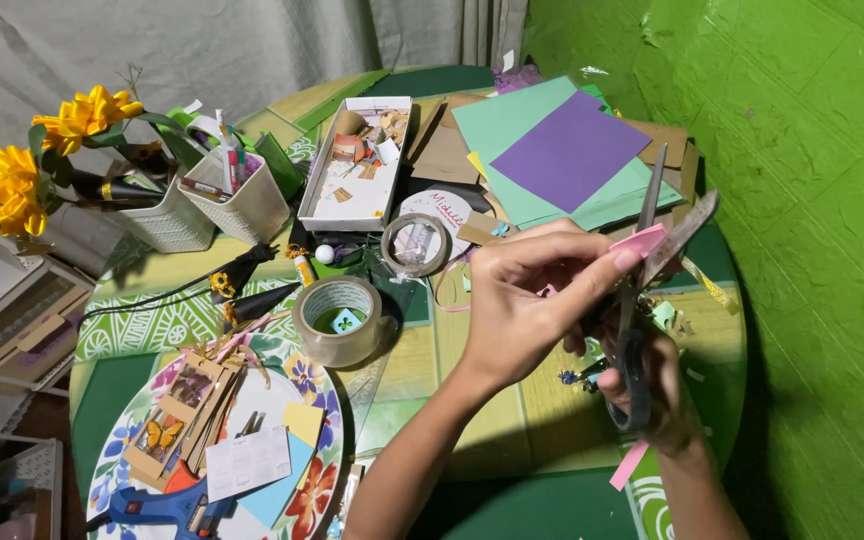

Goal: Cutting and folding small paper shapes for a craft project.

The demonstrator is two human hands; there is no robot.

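Both forearms are bare, with no sleeves; the hands have long fingernails.

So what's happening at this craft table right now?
A person is cutting a small pink paper strip over a cluttered round table. The left hand pinches the strip at its top while the right hand works the scissors, blades open around it. Nearby lie rolls of tape, a sheet of purple paper, and a blue glue gun on a floral plate.
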